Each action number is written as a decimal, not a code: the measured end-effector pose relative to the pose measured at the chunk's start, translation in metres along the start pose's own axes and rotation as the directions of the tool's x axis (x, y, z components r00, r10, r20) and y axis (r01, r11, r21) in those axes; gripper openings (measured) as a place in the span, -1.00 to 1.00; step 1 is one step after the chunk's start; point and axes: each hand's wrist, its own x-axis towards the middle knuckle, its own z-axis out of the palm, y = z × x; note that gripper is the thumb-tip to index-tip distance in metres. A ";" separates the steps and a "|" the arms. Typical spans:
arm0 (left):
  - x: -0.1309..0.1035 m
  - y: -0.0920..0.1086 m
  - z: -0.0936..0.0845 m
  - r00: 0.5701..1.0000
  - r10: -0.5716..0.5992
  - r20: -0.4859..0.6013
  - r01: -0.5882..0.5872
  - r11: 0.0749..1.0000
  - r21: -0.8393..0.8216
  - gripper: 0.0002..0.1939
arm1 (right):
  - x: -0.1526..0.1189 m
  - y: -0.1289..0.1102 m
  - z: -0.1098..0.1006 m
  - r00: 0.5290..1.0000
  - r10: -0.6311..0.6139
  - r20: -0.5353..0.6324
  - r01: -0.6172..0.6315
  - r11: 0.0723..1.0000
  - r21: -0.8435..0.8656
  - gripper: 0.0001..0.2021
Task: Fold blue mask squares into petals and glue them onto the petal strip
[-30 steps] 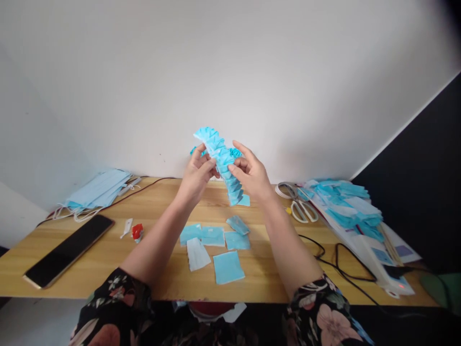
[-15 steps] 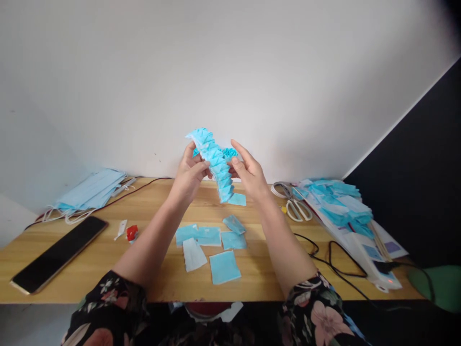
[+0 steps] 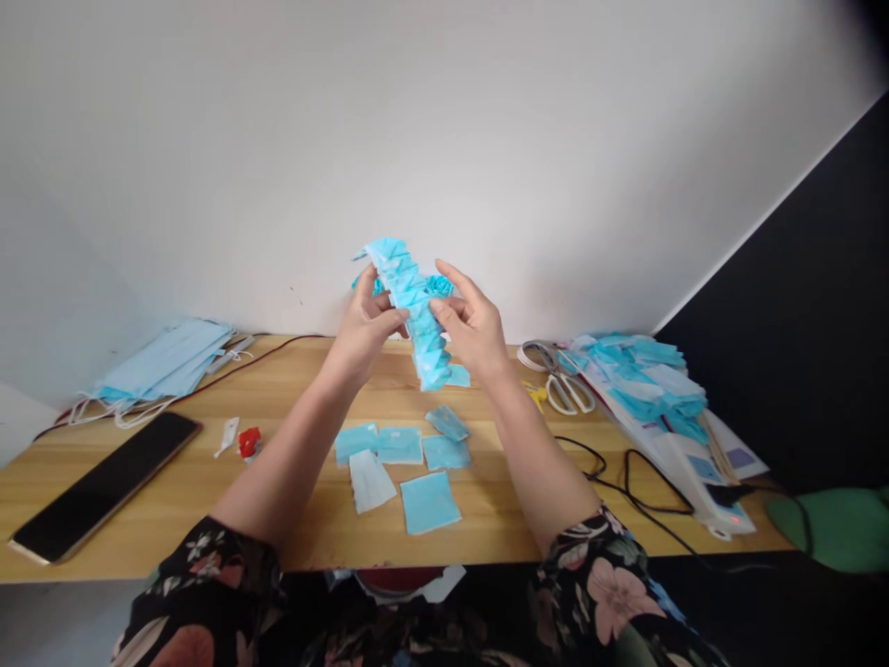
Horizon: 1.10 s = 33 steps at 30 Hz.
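A pleated strip of light-blue mask fabric [image 3: 409, 301] hangs at a slant in the air between my hands. My left hand [image 3: 366, 324] grips its left edge, thumb in front and fingers behind. On the right edge, the thumb of my right hand [image 3: 472, 320] presses the folds while its index finger points up, apart from the strip. Darker blue ruffled pieces [image 3: 439, 285] show behind the strip, partly covered by it and my fingers. Below, several cut blue fabric pieces [image 3: 429, 503] lie on the wooden table [image 3: 306, 528], along with a white piece [image 3: 371, 482].
At left are a stack of face masks [image 3: 167, 361], a black phone [image 3: 104, 486] and a small red item [image 3: 248, 442]. At right lie white-handled scissors [image 3: 569, 394], a yellow item [image 3: 534, 394], a heap of blue fabric scraps [image 3: 639, 371], a power strip [image 3: 715, 509] and black cables [image 3: 645, 505].
My right thumb has moved left onto the front of the pleated strip. The strip hangs slightly straighter, and the whole view has shifted a little.
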 end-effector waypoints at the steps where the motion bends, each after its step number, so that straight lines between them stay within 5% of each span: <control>1: 0.001 0.000 -0.001 1.000 0.013 -0.009 -0.013 1.000 -0.002 -0.33 | 0.000 0.000 -0.001 1.000 0.007 -0.001 -0.007 1.000 0.009 -0.47; 10: 0.002 0.004 -0.006 0.999 0.041 -0.003 -0.041 0.999 0.010 -0.35 | 0.004 0.003 -0.005 0.992 -0.008 0.124 0.002 0.999 0.049 -0.38; 15: 0.001 0.005 -0.002 0.998 -0.022 0.058 0.023 0.999 -0.025 -0.46 | 0.002 0.000 0.000 0.999 -0.018 0.036 0.016 0.999 0.034 -0.42; 21: 0.000 0.003 -0.004 0.996 -0.041 0.082 0.042 0.999 -0.003 -0.23 | 0.000 -0.006 0.000 1.000 -0.012 0.015 0.011 0.999 0.043 -0.45; 33: 0.000 0.000 -0.002 0.994 -0.034 0.104 0.033 0.999 0.016 -0.14 | 0.003 -0.002 -0.001 0.999 -0.019 0.035 0.019 1.000 0.014 -0.43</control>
